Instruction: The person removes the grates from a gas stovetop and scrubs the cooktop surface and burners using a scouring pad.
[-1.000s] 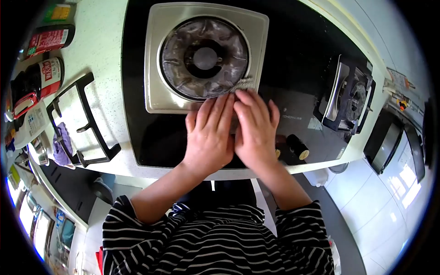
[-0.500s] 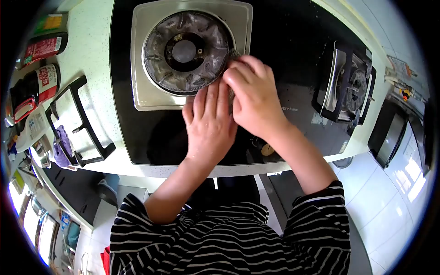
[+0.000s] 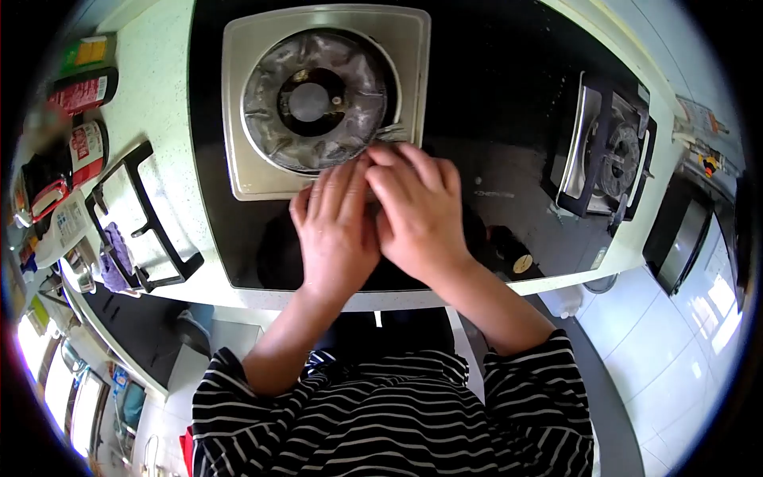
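A round metal burner ring (image 3: 278, 131) lies on the square steel plate (image 3: 237, 163) of the black glass hob (image 3: 509, 103). My left hand (image 3: 334, 230) rests at the ring's lower edge, fingertips side by side on the rim. Beside it, my right hand (image 3: 421, 211) is curled with its fingertips near the ring's lower right edge. A greyish wiry scrap (image 3: 389, 133) sticks out beyond the right fingertips. The undersides of both hands are hidden, so what lies beneath them is unclear.
A black pot support (image 3: 147, 195) leans over a purple cloth (image 3: 115, 254) on the left counter. Bottles with red labels (image 3: 86, 147) stand behind it. A second burner (image 3: 616, 163) with its support is at the right. A control knob (image 3: 520, 262) sits near the front edge.
My right hand has moved down and left from the ring's right side, closer to my left hand. The wiry scrap shows more clearly now. The view has shifted slightly.
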A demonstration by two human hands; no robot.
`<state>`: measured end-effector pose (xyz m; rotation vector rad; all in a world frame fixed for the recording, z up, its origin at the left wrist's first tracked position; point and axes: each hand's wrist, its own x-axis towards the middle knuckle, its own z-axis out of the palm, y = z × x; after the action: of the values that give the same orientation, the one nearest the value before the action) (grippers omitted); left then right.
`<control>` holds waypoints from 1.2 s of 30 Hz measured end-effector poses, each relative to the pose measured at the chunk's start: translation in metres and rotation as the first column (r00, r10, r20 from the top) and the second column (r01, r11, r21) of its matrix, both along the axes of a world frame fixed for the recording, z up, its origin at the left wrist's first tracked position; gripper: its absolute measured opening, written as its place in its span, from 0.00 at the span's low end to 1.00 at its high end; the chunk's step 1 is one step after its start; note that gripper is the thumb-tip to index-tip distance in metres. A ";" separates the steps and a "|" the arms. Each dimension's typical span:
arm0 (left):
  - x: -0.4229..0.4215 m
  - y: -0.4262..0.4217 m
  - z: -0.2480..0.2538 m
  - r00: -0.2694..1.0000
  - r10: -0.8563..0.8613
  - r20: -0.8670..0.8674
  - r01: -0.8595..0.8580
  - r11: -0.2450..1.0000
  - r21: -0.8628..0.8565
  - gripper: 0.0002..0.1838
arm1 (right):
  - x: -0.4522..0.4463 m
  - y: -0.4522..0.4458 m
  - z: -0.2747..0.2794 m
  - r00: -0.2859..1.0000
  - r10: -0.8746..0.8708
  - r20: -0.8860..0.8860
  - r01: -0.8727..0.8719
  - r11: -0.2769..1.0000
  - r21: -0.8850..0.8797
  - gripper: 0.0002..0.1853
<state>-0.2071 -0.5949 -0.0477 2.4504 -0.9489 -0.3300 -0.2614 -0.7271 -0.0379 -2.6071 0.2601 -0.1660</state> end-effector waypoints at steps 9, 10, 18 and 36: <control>0.056 0.059 0.002 0.981 -0.169 0.096 0.162 0.984 0.074 0.27 | 0.017 0.063 -0.009 1.000 0.007 -0.010 -0.007 1.000 0.020 0.25; 0.069 0.066 0.003 0.972 -0.204 0.116 0.196 0.978 0.076 0.26 | 0.022 0.074 -0.009 1.000 0.004 -0.015 -0.003 0.999 0.040 0.26; 0.116 0.071 0.013 0.951 -0.274 0.140 0.267 0.961 0.066 0.22 | 0.046 0.113 -0.014 0.990 -0.142 -0.020 0.143 0.984 0.110 0.32; 0.099 0.070 0.003 0.970 -0.160 0.185 0.157 0.987 0.031 0.20 | 0.045 0.122 -0.019 0.973 -0.228 -0.026 0.229 0.973 0.032 0.27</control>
<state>-0.1080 -0.5249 -0.0446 2.4580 -1.2300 -0.1623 -0.2168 -0.6050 -0.0571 -2.5398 0.5673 -0.2108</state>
